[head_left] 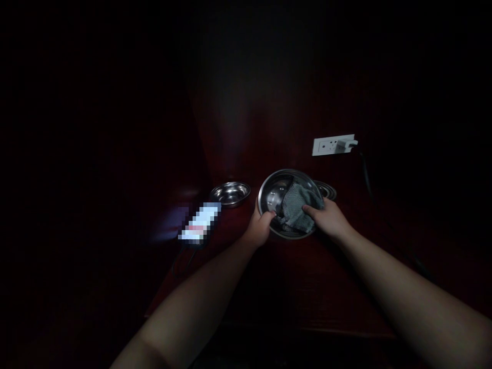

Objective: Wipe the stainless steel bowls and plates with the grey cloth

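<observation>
A shiny metal bowl (pixel 273 192) is held up, tilted so that its inside faces me. My left hand (pixel 260 225) grips its left rim, with the thumb over the edge. Inside the bowl lies a grey-green cloth (pixel 299 207), spread over the right part. My right hand (pixel 328 218) is closed on the cloth at the bowl's right rim, thumb on top; its other fingers are hidden behind. Whether they also grip the rim I cannot tell.
A second metal bowl (pixel 230 193) stands on the dark red table (pixel 292 292) to the left. Another metal dish (pixel 328 190) is partly hidden behind the held bowl. A lit phone (pixel 200 223) is at left. A wall socket (pixel 326 146) has a plug and cable. The surroundings are very dark.
</observation>
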The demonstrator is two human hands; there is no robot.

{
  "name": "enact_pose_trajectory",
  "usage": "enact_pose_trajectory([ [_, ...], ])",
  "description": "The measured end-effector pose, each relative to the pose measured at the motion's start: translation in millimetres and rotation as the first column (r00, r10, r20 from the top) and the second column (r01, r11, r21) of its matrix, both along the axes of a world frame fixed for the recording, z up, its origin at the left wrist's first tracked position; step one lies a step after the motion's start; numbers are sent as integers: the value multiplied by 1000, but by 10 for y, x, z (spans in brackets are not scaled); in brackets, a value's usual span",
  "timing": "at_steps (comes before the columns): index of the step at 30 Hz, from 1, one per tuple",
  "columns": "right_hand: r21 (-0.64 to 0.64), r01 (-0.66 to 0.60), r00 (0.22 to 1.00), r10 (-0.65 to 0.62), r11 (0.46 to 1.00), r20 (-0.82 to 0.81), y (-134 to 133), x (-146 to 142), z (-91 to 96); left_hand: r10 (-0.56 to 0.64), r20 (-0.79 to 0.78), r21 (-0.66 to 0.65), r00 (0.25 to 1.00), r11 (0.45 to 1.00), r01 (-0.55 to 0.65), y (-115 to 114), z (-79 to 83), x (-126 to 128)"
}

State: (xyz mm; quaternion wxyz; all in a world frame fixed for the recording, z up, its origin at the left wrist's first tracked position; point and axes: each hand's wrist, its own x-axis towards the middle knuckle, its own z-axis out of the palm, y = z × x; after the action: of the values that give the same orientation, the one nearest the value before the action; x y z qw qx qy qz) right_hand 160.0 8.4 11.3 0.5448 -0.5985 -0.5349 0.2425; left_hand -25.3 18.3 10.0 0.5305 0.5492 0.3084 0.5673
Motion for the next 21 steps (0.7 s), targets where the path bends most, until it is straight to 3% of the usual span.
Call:
enact_pose_trajectory([
  [21, -14, -44, 999, 44, 999, -30, -21, -4, 15, -1, 1, -11, 1000, 1000, 1, 39, -74, -13],
])
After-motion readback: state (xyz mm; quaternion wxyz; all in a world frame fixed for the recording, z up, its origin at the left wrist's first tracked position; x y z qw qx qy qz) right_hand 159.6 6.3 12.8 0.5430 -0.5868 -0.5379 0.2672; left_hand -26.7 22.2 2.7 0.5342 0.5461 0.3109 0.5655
